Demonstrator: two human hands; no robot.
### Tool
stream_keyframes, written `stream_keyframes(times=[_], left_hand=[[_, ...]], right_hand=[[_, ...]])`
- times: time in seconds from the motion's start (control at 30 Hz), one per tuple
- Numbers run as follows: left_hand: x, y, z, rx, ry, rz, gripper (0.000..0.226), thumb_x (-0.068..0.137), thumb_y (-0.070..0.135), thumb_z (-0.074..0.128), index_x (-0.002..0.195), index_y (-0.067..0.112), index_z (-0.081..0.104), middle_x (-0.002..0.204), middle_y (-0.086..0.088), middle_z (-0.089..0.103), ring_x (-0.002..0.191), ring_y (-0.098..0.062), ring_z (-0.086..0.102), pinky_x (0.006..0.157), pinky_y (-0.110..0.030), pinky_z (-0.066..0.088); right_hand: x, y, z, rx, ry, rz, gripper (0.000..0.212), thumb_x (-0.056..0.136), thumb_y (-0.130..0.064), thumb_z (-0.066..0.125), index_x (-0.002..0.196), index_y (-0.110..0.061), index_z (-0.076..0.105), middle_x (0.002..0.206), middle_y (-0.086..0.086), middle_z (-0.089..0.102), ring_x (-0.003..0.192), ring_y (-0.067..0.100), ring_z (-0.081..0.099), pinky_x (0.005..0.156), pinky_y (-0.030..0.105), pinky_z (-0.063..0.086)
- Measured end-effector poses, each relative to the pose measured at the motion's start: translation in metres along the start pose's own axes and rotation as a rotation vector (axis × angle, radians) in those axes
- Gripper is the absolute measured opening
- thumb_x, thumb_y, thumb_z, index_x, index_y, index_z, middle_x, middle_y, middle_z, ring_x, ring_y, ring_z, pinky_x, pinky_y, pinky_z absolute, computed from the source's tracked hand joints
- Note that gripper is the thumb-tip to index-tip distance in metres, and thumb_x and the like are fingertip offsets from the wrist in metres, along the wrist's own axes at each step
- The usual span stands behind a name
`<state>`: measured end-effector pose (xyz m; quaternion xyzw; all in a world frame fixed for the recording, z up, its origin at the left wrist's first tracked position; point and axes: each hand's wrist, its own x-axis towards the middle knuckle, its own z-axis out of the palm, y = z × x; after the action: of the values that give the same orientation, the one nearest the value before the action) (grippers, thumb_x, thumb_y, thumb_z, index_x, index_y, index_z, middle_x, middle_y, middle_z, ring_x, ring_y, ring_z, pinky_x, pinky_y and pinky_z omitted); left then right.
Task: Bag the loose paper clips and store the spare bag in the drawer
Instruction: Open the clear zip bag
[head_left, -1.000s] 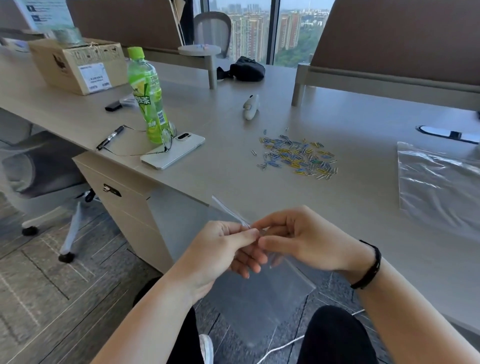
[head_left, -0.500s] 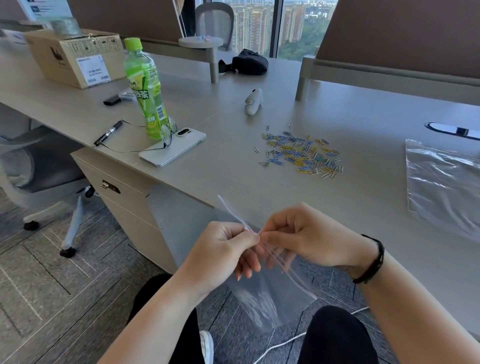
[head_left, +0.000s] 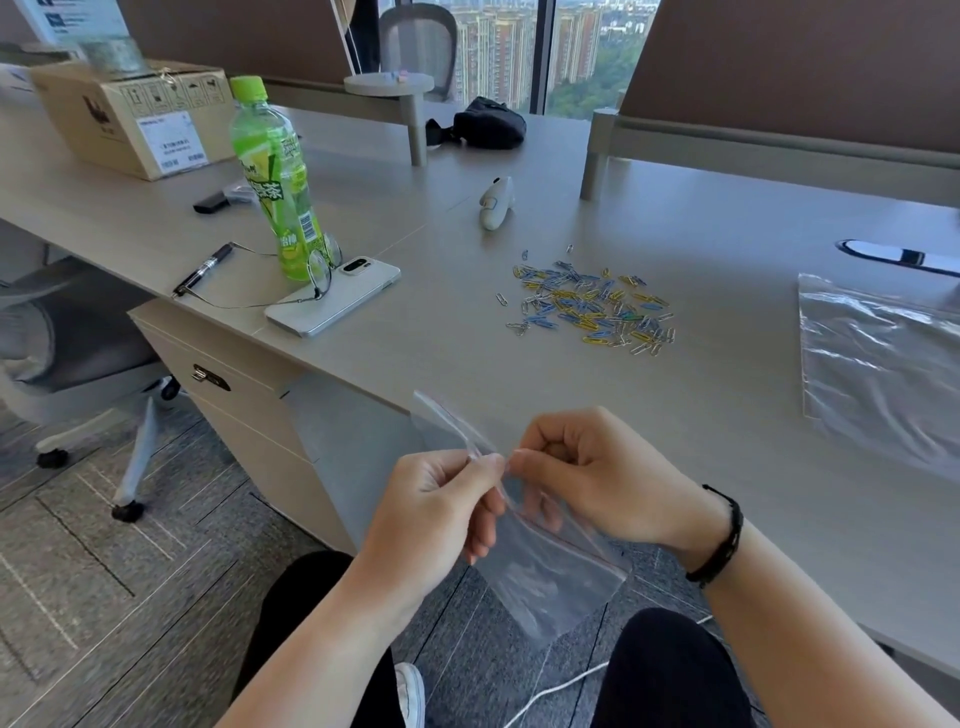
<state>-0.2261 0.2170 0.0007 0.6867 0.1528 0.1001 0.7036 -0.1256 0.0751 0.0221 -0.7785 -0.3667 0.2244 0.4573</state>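
Note:
A small clear zip bag (head_left: 550, 577) hangs in front of the desk edge, above my lap. My left hand (head_left: 441, 504) and my right hand (head_left: 587, 478) both pinch its top strip, fingertips nearly touching. Several loose blue, yellow and silver paper clips (head_left: 589, 306) lie scattered on the desk beyond my hands. A larger clear plastic bag (head_left: 878, 364) lies flat on the desk at the right. The drawer unit (head_left: 228, 384) with a metal handle stands shut under the desk at the left.
On the desk (head_left: 467, 353) at the left stand a green bottle (head_left: 275, 182), a white phone (head_left: 335, 301), glasses (head_left: 319, 270) and a pen (head_left: 202, 270). A cardboard box (head_left: 135, 114), a white handheld device (head_left: 496, 202) and a black pouch (head_left: 488, 124) sit farther back. An office chair (head_left: 67, 364) is at far left.
My hands stayed together on the small bag's top strip. The bag's body has dropped and hangs lower and more to the right, with its top edge lifted toward the desk edge.

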Motion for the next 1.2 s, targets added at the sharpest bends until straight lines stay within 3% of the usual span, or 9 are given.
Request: stream_keyframes(times=[0.17,0.37,0.47,0.53,0.6,0.77,0.9,1.03,1.2], left_hand=[[-0.006,0.007,-0.014,0.147,0.080,-0.027,0.032,0.074,0.024,0.058,0.047,0.008,0.056,0.041,-0.013,0.049,0.040,-0.020,0.042,0.046,-0.030,0.034],[-0.022,0.011,-0.033,0.759,0.201,0.227,0.016,0.075,0.019,0.066,0.070,0.021,0.050,0.058,-0.003,0.057,0.047,-0.011,0.046,0.052,-0.035,0.043],[-0.027,0.012,-0.040,0.886,0.095,0.430,0.028,0.074,0.016,0.064,0.089,0.029,0.043,0.100,0.010,0.056,0.059,-0.012,0.054,0.055,-0.033,0.047],[-0.027,0.013,-0.045,1.010,-0.083,0.531,0.021,0.077,0.023,0.058,0.093,0.033,0.048,0.138,0.021,0.039,0.051,-0.009,0.055,0.051,-0.023,0.045],[-0.027,0.012,-0.050,1.080,-0.212,0.543,0.010,0.081,0.032,0.056,0.090,0.035,0.058,0.153,0.028,0.023,0.047,-0.005,0.053,0.050,-0.015,0.039],[-0.022,0.010,-0.062,1.156,-0.315,0.465,0.042,0.075,0.075,0.056,0.082,0.034,0.064,0.128,0.035,0.049,0.095,0.008,0.057,0.080,-0.025,0.051],[-0.022,0.015,-0.068,1.126,-0.337,0.406,0.024,0.078,0.055,0.070,0.078,0.031,0.068,0.087,0.023,0.061,0.081,0.004,0.059,0.075,-0.026,0.051],[-0.027,0.025,-0.069,1.097,-0.417,0.288,0.012,0.081,0.043,0.073,0.079,0.031,0.073,0.080,0.018,0.064,0.081,0.003,0.061,0.076,-0.022,0.049],[-0.015,0.017,-0.061,1.231,-0.455,0.165,0.016,0.080,0.042,0.071,0.081,0.026,0.073,0.077,0.015,0.065,0.075,0.002,0.060,0.073,-0.024,0.051]], right_hand=[[0.006,0.005,-0.002,0.011,0.157,0.073,0.025,0.095,-0.017,0.060,0.074,-0.005,0.064,0.054,0.011,0.069,0.040,0.025,0.051,0.042,0.029,0.040],[0.004,0.006,-0.006,-0.039,0.193,0.098,0.023,0.092,-0.015,0.064,0.070,-0.008,0.065,0.058,0.013,0.071,0.035,0.017,0.047,0.037,0.019,0.035],[0.004,0.002,-0.003,-0.086,0.161,0.082,0.022,0.091,-0.013,0.063,0.070,-0.008,0.065,0.056,0.011,0.070,0.033,0.012,0.047,0.036,0.017,0.035],[0.005,0.000,-0.002,-0.095,0.137,0.081,0.021,0.091,-0.012,0.063,0.071,-0.008,0.066,0.058,0.011,0.071,0.033,0.009,0.047,0.036,0.017,0.035],[0.006,0.000,-0.002,-0.105,0.130,0.088,0.021,0.091,-0.013,0.063,0.071,-0.009,0.066,0.058,0.011,0.071,0.033,0.012,0.048,0.035,0.018,0.035],[0.008,-0.001,-0.007,-0.168,0.134,0.117,0.021,0.092,-0.015,0.064,0.072,-0.010,0.065,0.053,0.009,0.069,0.032,0.011,0.047,0.037,0.017,0.036],[0.008,-0.005,-0.008,-0.274,0.145,0.081,0.015,0.088,-0.015,0.068,0.073,-0.014,0.067,0.054,-0.001,0.068,0.038,0.002,0.054,0.044,0.014,0.042],[0.009,-0.010,0.001,-0.629,0.101,-0.006,0.004,0.082,-0.022,0.065,0.080,-0.025,0.065,0.068,-0.010,0.064,0.065,0.008,0.060,0.063,0.027,0.052],[0.012,-0.012,0.012,-0.873,0.038,-0.113,0.019,0.080,-0.028,0.062,0.099,-0.031,0.062,0.090,-0.011,0.065,0.083,0.020,0.063,0.071,0.035,0.054]])
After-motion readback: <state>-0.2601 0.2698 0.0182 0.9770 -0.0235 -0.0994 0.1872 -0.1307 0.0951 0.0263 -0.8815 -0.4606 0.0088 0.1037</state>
